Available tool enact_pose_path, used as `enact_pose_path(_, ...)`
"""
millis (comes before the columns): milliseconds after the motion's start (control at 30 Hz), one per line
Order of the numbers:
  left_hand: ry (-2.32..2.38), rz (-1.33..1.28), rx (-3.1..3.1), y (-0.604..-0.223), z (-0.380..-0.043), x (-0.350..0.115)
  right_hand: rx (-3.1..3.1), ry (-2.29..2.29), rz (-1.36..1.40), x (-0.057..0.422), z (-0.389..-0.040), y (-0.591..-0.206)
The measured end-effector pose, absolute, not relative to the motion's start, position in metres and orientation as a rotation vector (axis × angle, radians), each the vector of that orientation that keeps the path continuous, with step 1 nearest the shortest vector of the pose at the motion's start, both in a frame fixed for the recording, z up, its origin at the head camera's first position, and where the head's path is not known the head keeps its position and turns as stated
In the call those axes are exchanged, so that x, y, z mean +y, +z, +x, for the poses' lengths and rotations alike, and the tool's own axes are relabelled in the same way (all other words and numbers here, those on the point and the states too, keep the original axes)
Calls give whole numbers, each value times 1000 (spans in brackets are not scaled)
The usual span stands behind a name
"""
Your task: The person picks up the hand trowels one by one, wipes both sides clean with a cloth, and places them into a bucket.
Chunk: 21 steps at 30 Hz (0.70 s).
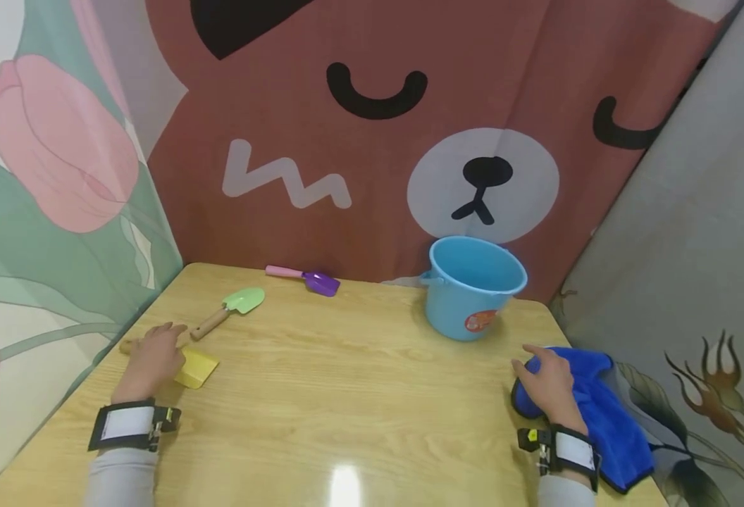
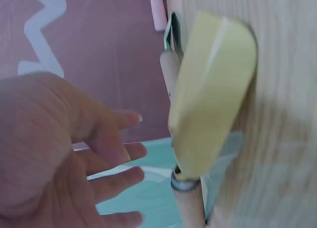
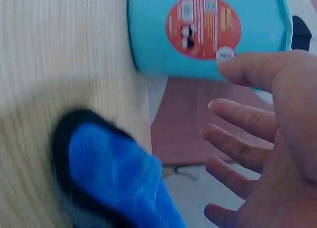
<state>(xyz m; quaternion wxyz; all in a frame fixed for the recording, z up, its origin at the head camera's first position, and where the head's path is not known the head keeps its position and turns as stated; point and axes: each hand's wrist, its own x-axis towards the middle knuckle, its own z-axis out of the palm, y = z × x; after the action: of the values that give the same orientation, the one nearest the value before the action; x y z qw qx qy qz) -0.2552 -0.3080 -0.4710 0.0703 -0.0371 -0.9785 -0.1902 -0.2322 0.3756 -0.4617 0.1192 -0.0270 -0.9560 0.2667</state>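
Observation:
Over a small yellow shovel (image 1: pixel 198 367) with a wooden handle, my left hand (image 1: pixel 150 360) hovers at the table's left side. In the left wrist view its fingers are spread and apart from the yellow blade (image 2: pixel 215 84). My right hand (image 1: pixel 549 386) is above a blue cloth (image 1: pixel 609 422) with dark edging at the right. The right wrist view shows its fingers loosely extended, holding nothing, with the cloth (image 3: pixel 114 168) below. Beyond that hand stands a light blue bucket (image 1: pixel 457 306) with a round red sticker (image 3: pixel 203 27).
A green trowel (image 1: pixel 244 301) with a wooden handle lies beyond my left hand. Near the back edge is a purple scoop (image 1: pixel 321 283) with a pink handle. Printed curtains border the wooden table (image 1: pixel 346 387) at the back and sides.

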Motion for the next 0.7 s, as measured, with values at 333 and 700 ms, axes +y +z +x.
enact_pose_path(333, -559, -73, -3057, -476, -249, -328, -2857, 767, -392, 411, -219, -469)
enact_pose_path(700, -520, -69, -2982, -478, -242, -340, -3103, 895, -590, 439, -213, -492)
